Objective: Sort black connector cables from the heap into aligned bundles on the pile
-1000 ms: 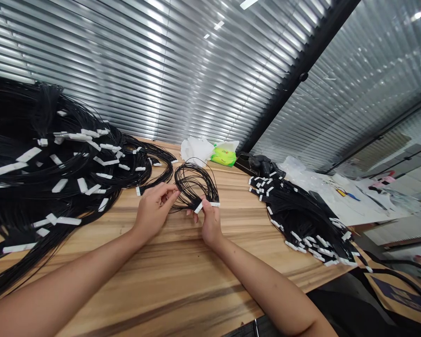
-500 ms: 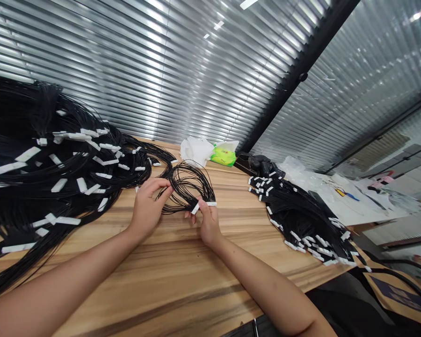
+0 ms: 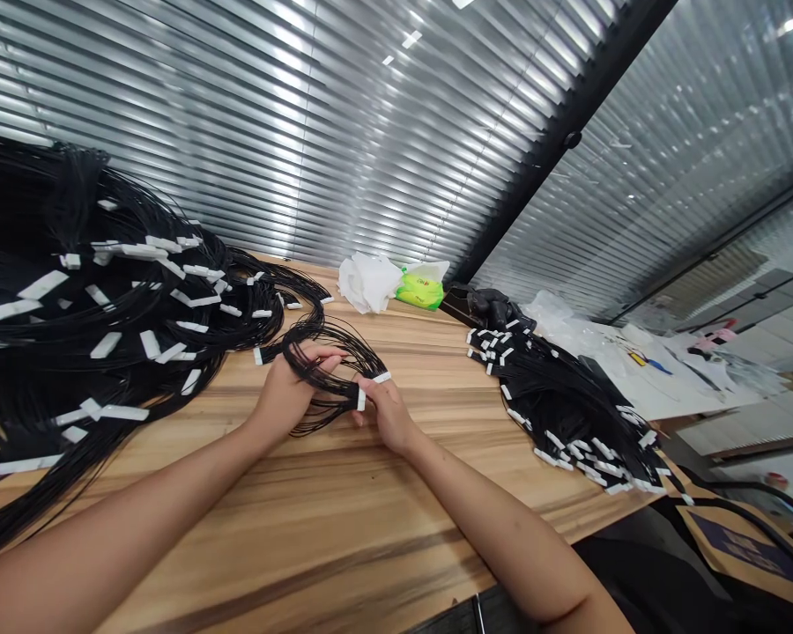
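A looped bundle of thin black wires (image 3: 334, 407) with white connectors is held between my hands above the wooden table. My right hand (image 3: 389, 414) pinches its right end, beside a white connector (image 3: 361, 399) that hangs down and another white connector (image 3: 383, 377) that points right. On the other side of the loop, my left hand (image 3: 287, 389) is closed around the strands, and some wires cross over its fingers. A large heap of similar black wires (image 3: 165, 317) with white connectors lies to the left, close to my left hand.
A second pile of black wires (image 3: 568, 409) with white connectors rests on the table (image 3: 344, 528) at the right. Toward the back are a green tissue pack (image 3: 419, 291) and crumpled white paper (image 3: 368, 282). Metallic blinds (image 3: 238, 132) rise behind the table.
The loop has tilted and been drawn left, its strands now lying across my left hand's fingers. The connector at my right hand has turned to hang more upright.
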Available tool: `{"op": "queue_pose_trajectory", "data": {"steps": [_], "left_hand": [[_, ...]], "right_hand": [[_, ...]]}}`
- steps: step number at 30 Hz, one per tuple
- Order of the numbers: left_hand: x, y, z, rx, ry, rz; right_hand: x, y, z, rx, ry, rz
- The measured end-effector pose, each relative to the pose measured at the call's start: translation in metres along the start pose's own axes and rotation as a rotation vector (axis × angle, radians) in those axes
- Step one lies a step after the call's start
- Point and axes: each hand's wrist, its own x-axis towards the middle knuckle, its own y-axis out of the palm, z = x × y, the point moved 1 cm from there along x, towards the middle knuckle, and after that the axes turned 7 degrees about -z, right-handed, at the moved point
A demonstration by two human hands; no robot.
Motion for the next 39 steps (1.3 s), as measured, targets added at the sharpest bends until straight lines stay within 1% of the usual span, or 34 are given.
{"op": "queue_pose_trajectory", "data": {"steps": [3, 7, 11, 14, 19, 23, 27, 29, 31, 33, 37, 39], "left_hand": [[0.001, 0.002, -0.002, -0.072, 0.029, 0.028], [0.000, 0.003, -0.003, -0.123, -0.009, -0.015], [-0.001, 0.005, 0.000, -0.169, -0.069, 0.006], [-0.001, 0.007, 0.003, -0.167, -0.023, 0.034], [-0.002, 0.007, 0.003, -0.122, 0.048, 0.030], [-0.004, 0.003, -0.005, -0.131, 0.098, 0.058], [-0.005, 0.002, -0.011, -0.111, 0.137, 0.053], [-0.006, 0.003, -0.011, -0.075, 0.128, 0.046], [-0.006, 0.004, -0.007, -0.031, 0.096, 0.040], [-0.006, 0.005, -0.003, -0.005, 0.060, 0.030], [-0.005, 0.005, 0.002, 0.078, 0.033, 0.018], [-0.006, 0.004, 0.001, 0.152, 0.034, 0.019]], "right_hand": [[-0.001, -0.001, 0.001, -0.004, 0.032, 0.090], [-0.001, -0.003, 0.001, -0.001, 0.064, 0.175], [0.000, -0.004, -0.001, 0.023, 0.130, 0.204], [0.001, -0.005, -0.002, 0.036, 0.152, 0.215], [0.001, -0.005, -0.002, 0.044, 0.135, 0.226], [0.000, -0.003, -0.001, 0.057, 0.066, 0.237], [-0.001, -0.001, -0.002, 0.060, 0.008, 0.230], [-0.002, -0.001, -0.001, 0.061, -0.014, 0.197], [-0.001, -0.001, -0.001, 0.060, -0.045, 0.129], [-0.001, -0.001, 0.001, 0.047, -0.079, 0.025], [0.001, -0.003, 0.002, 0.021, -0.128, -0.238], [0.000, -0.004, 0.002, 0.016, -0.142, -0.327]]}}
